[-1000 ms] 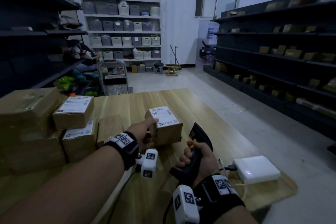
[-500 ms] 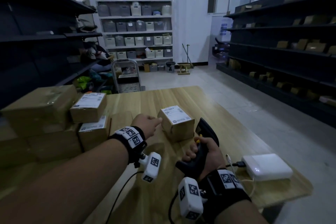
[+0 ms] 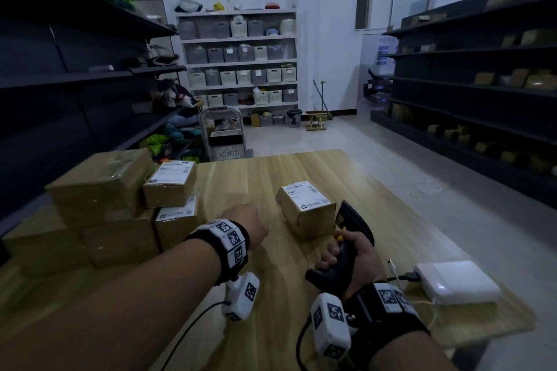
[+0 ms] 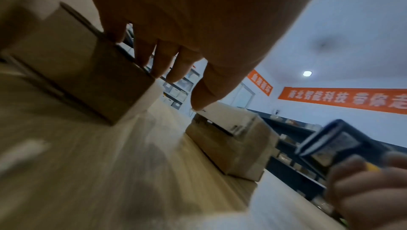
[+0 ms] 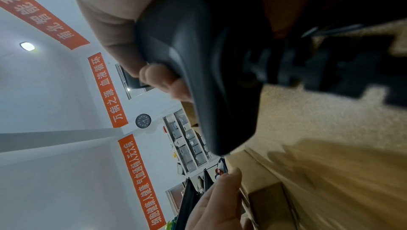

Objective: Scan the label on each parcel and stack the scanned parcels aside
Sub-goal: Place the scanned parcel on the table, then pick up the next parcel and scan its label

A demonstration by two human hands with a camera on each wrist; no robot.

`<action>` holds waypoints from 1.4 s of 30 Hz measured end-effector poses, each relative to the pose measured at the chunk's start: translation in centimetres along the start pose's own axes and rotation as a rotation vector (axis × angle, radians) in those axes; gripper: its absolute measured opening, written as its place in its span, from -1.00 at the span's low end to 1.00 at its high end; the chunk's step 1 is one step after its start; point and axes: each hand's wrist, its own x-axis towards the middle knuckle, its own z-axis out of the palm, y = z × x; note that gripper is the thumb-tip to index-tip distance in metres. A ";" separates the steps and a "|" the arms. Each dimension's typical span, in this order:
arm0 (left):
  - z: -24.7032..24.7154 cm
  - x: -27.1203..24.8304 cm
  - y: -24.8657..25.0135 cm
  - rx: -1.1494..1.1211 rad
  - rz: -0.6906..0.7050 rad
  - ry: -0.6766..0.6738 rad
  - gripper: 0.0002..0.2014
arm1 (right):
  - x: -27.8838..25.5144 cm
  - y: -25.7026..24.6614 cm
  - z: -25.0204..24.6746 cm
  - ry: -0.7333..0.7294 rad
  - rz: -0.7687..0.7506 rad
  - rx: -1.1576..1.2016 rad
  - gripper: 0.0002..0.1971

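A small brown parcel (image 3: 304, 208) with a white label on top stands alone mid-table, and nothing touches it; the left wrist view shows it too (image 4: 233, 143). My left hand (image 3: 250, 221) hovers between it and the parcel stack (image 3: 168, 185), with relaxed fingers (image 4: 174, 63) that hold nothing. My right hand (image 3: 349, 256) grips the handle of a black barcode scanner (image 3: 354, 220), just right of the small parcel. The scanner's head (image 4: 339, 141) points towards the parcel. In the right wrist view the scanner's handle (image 5: 215, 70) fills my grip.
Several brown parcels are stacked at the table's (image 3: 271, 172) left edge, two with labels facing up. A white box (image 3: 458, 281) with a cable lies at the right front corner. A metal step stool (image 3: 223, 132) stands beyond the table. Dark shelves line both sides.
My left hand let go of the small parcel and drew back to the left, towards the stack. The parcel stays on the table. My right hand still holds the scanner.
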 end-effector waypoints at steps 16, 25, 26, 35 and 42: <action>0.4 -0.6 -4.3 -0.810 -0.129 0.043 -0.25 | -0.4 0.0 0.1 0.013 0.008 -0.014 -0.83; 3.5 -2.5 -6.6 -2.055 -0.203 -0.183 -0.54 | -0.1 0.0 0.2 0.025 0.002 -0.034 -0.85; 3.8 -2.7 -6.8 -2.095 -0.201 -0.201 -0.51 | 0.0 0.0 0.2 0.025 -0.003 -0.039 -0.85; 5.0 -2.4 -8.0 -2.144 -0.129 -0.432 -0.44 | -0.9 0.5 1.2 0.055 -0.036 -0.111 -0.82; 5.1 -1.8 -8.8 -2.239 -0.069 -0.464 -0.36 | -0.8 1.1 3.9 0.088 -0.062 -0.390 -0.72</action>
